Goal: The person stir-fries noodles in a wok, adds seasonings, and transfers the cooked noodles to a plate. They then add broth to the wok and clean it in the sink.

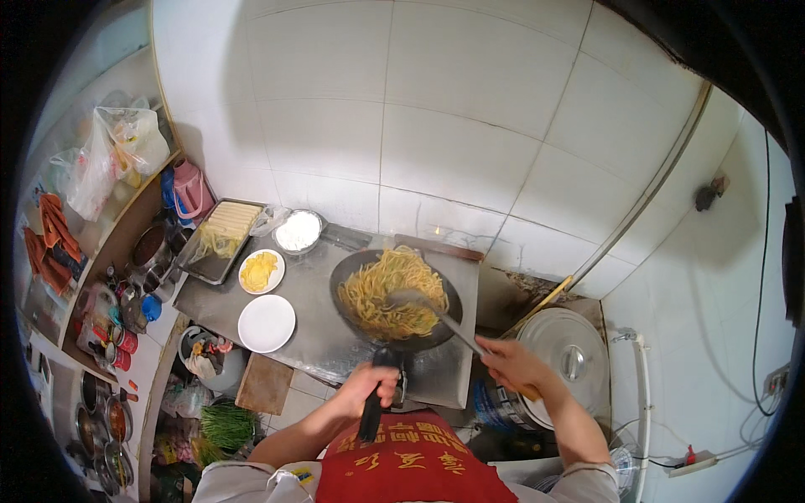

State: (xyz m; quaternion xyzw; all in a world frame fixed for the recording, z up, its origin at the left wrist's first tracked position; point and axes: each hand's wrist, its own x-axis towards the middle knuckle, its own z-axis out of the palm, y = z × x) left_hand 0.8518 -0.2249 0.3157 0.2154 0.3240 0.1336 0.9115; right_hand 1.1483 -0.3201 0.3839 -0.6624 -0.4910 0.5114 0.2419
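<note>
A dark wok full of noodles with green strips among them stands at the right part of a steel worktop. My left hand grips the wok's black handle, which points towards me. In my right hand is a metal ladle or wok spatula with a wooden grip end; its head rests among the noodles. Left of the wok lie a bare white plate and a smaller plate of yellow slices.
A bowl of white powder and a metal tray of pale rolls sit at the back left. A large lidded pot stands close to my right forearm. A gas cylinder and green vegetables are below left.
</note>
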